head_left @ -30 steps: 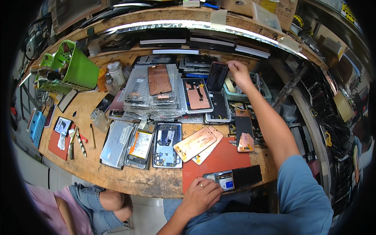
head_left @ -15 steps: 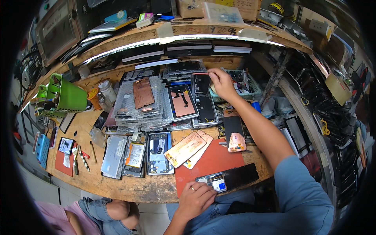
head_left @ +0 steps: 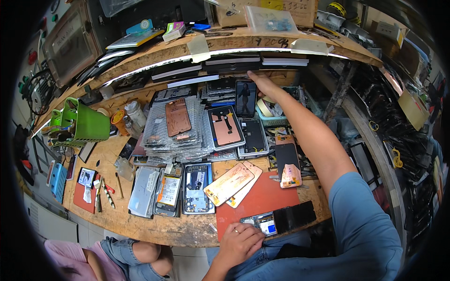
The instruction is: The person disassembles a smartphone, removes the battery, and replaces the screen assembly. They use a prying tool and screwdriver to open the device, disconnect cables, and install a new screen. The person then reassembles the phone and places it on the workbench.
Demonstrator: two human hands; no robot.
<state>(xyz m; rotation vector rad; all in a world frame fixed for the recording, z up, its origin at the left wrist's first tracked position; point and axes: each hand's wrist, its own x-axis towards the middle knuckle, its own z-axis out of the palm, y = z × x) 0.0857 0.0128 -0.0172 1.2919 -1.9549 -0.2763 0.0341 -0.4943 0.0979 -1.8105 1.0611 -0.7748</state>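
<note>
Right hand far out at the upright phone, left hand near at the bench edge

I see my right hand (head_left: 265,85) holding the lit phone (head_left: 245,98), long axis running away from me; my left hand (head_left: 239,243) rests half-curled against the opened phone (head_left: 260,224), empty.

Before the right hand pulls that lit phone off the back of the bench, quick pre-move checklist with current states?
1. Right hand on the lit phone: ok, fingers at its top edge.
2. Full grasp on it: cannot tell, fingers only reach the edge.
3. Left hand steadying the opened phone at the front edge: ok.
4. Black screen panel beside it well supported: not ok, sits at the bench lip.
5. Forearm clears the phone with orange board: ok.
</note>
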